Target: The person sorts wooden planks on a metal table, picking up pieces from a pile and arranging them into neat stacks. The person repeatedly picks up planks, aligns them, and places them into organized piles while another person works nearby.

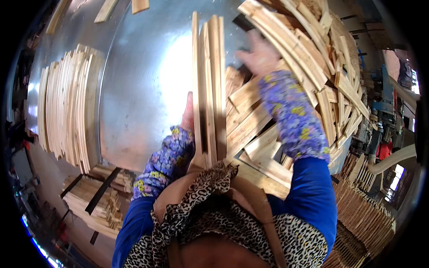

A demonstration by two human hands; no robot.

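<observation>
Several long, pale wooden slats [216, 80] stand close together in front of my body, pointing away from me, their near ends by my apron. My left hand [188, 114] presses along their left side; most of its fingers are hidden behind the wood. My right hand [260, 54], smeared by motion, is to the right of the slats with its thumb and fingers apart. It is nearest the long boards at the edge of a loose heap of wood pieces [304, 58], and nothing shows in its grasp.
A shiny metal tabletop [134, 94] spreads under the work. On its left stands a neat row of slats [67, 105]. Shorter offcuts [252, 123] lie jumbled below my right forearm. Bundled wood [96, 203] sits lower left, and stacked boards [364, 214] stand lower right.
</observation>
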